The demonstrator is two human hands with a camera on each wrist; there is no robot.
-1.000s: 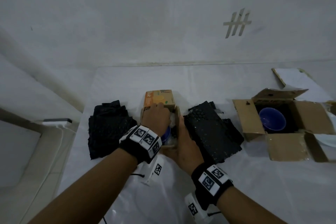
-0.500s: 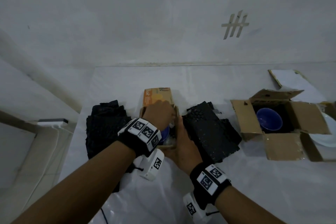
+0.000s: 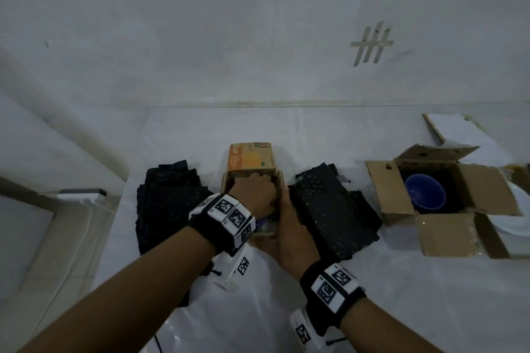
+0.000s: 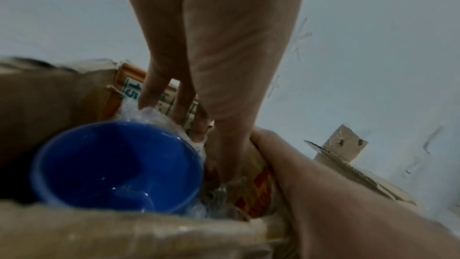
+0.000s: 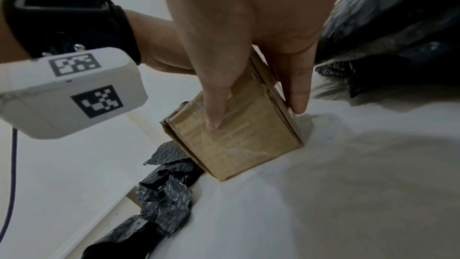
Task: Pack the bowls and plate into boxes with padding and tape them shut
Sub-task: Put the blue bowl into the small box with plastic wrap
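Observation:
A small cardboard box (image 3: pixel 249 174) with an orange printed flap (image 3: pixel 250 156) stands mid-table. In it sits a blue bowl (image 4: pixel 117 166) with clear bubble wrap (image 4: pixel 151 115) bunched around its rim. My left hand (image 3: pixel 253 195) reaches down into the box, and its straight fingers (image 4: pixel 154 94) press the wrap between the bowl and the far wall. My right hand (image 3: pixel 289 223) grips the box's near right corner, its thumb (image 5: pixel 216 109) on the near face (image 5: pixel 239 141) and the other fingers on the right side.
Black bubble-wrap piles lie left (image 3: pixel 169 203) and right (image 3: pixel 332 209) of the small box. Further right an open carton (image 3: pixel 447 226) holds a second blue bowl (image 3: pixel 424 195) on black padding. A white plate (image 3: pixel 516 218) shows beyond it, and a flat white board (image 3: pixel 456 132) at the back.
My left hand has pushed a little deeper and further back inside the small box. The right hand keeps its hold on the box.

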